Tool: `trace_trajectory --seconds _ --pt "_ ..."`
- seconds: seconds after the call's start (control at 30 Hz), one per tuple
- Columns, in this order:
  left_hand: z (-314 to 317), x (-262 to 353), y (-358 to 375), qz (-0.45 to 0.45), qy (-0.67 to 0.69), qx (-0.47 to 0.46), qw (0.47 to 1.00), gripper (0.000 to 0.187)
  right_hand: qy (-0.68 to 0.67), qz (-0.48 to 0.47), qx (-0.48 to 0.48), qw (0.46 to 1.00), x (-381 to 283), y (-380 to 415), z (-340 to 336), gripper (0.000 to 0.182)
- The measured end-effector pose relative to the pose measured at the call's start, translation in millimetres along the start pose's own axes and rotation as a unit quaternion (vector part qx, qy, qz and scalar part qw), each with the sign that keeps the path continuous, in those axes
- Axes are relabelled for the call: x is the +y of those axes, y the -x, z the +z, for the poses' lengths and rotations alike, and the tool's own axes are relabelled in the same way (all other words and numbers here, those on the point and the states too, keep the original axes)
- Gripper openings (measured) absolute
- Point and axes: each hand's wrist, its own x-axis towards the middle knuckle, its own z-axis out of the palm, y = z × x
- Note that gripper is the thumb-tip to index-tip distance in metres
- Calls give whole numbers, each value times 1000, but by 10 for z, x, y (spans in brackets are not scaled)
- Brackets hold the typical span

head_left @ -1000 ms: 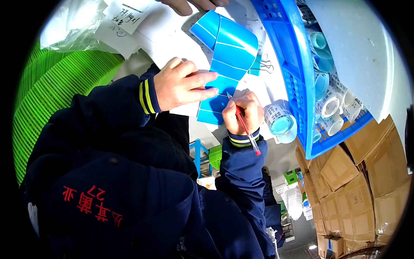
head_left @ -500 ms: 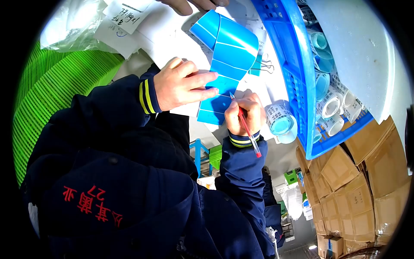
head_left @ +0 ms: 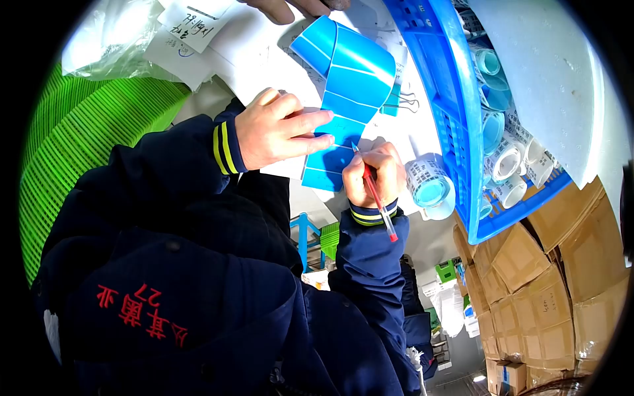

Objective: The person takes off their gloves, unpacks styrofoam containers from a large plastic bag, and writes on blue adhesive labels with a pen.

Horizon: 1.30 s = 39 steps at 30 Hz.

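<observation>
A strip of blue labels (head_left: 360, 86) curls over white paper at the top centre. My left hand (head_left: 281, 129) lies on its left edge, with the fingers stretched out and spread. The red pen (head_left: 376, 191) is gripped in my right hand (head_left: 374, 175), and its tip touches the strip's lower part, just right of my left fingertips. Beside my right hand stands a roll of printed labels (head_left: 429, 185).
A blue basket (head_left: 469, 152) holding several label rolls is on the right. Green ridged trays (head_left: 86, 138) fill the left. Handwritten slips (head_left: 188, 30), a plastic bag (head_left: 109, 39) and another person's hand (head_left: 281, 10) are at the top. Cardboard boxes (head_left: 535, 310) are stacked lower right.
The pen has tilted slightly, its rear end shifting a little left. My left hand and the blue strip have hardly moved.
</observation>
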Motion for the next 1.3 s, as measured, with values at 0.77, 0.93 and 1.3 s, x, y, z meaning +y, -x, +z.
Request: trace_trajectory --seconds 0.77,0.93,1.3 --pt "-32 31 -9 -6 18 15 1000 28 -74 -48 6 996 -97 -161 6 21" --pt "-161 42 42 11 7 4 1000 30 -69 -35 -45 996 -48 -238 74 20" --pt "-119 -160 49 8 -6 7 1000 26 -27 -37 -38 998 -78 -192 161 19"
